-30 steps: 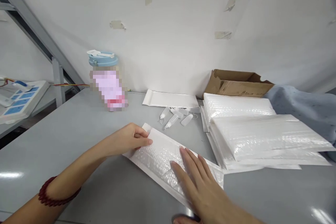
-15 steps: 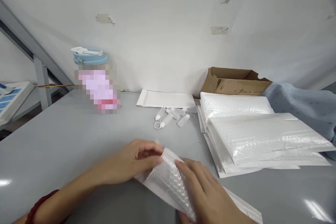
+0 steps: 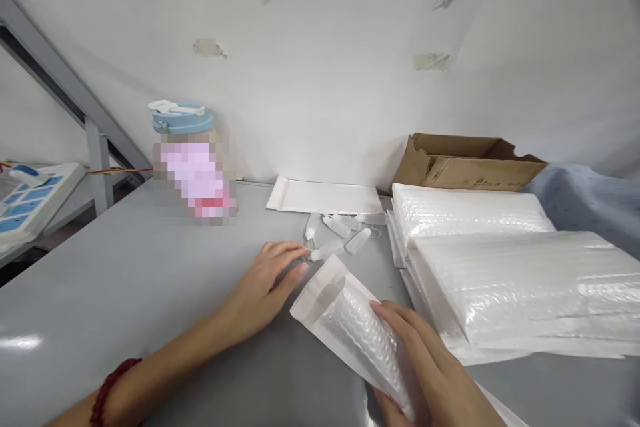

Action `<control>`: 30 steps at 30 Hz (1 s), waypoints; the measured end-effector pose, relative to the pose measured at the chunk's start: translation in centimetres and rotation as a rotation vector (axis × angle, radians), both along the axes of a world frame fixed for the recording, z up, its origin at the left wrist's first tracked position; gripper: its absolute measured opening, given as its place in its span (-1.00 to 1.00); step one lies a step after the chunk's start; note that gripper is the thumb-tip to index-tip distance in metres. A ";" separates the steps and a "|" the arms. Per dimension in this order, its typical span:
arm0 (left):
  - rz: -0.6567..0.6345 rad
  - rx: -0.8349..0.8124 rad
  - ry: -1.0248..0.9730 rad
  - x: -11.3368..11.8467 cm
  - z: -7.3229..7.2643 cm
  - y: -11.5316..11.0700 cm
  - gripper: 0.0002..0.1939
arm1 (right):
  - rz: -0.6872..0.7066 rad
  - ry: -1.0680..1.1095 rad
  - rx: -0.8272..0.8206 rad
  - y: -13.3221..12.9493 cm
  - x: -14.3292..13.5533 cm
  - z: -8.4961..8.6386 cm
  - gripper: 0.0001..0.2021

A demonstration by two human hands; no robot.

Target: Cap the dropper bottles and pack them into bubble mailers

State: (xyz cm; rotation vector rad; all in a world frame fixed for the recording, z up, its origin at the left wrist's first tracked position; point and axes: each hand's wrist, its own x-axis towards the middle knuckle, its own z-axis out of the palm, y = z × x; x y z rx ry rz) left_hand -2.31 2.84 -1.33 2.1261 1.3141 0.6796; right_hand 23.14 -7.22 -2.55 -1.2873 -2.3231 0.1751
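My right hand [image 3: 430,363] grips a white bubble mailer [image 3: 357,320] by its lower right side, thumb beneath and fingers over the top. The mailer is tilted, its flap end towards the upper left. My left hand [image 3: 270,287], a dark red bracelet on its wrist, is open with thumb and fingers apart. Its fingertips are at the cap end of a small translucent plastic bottle [image 3: 327,250]; whether they touch it I cannot tell. Several similar bottles [image 3: 359,240] with thin loops lie just beyond, in front of a flat white mailer [image 3: 330,197].
A stack of bubble mailers [image 3: 510,280] lies on the right, before an open cardboard box [image 3: 485,173] and blue cloth [image 3: 590,200]. A blue-lidded container [image 3: 183,119], partly pixelated, stands at the left back. A power strip [image 3: 35,203] is at far left.
My left hand has let go of the mailer's flap end and moved up to the small bottles. The right hand still holds the mailer. The view has shifted slightly.
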 end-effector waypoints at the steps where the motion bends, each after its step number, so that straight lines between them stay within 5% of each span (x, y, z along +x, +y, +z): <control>1: 0.045 0.002 -0.035 -0.2 0.3 0.0 -0.68 | 0.009 -0.008 0.000 0.1 0.1 -0.1 -0.22; 5: 0.177 0.105 -0.213 -1.4 1.7 0.0 -0.85 | 0.027 -0.029 -0.030 -0.1 0.0 -0.2 -0.20; 11: 0.105 0.219 -0.354 -2.3 3.0 -0.9 -0.94 | 0.009 -0.033 -0.058 -0.4 -0.5 -0.2 -0.18; 18: -0.070 0.100 -0.169 -0.9 2.6 -1.9 -0.89 | 0.039 0.019 -0.082 -0.5 -0.6 -0.4 -0.18; 25: -0.132 0.319 -0.166 -0.1 1.5 -2.2 -0.80 | -0.031 0.106 -0.134 -0.4 -1.1 -0.2 -0.21; 30: -0.251 -0.043 -0.225 -0.3 1.7 -3.0 -0.77 | 0.000 0.116 -0.133 -0.3 -1.3 0.0 -0.19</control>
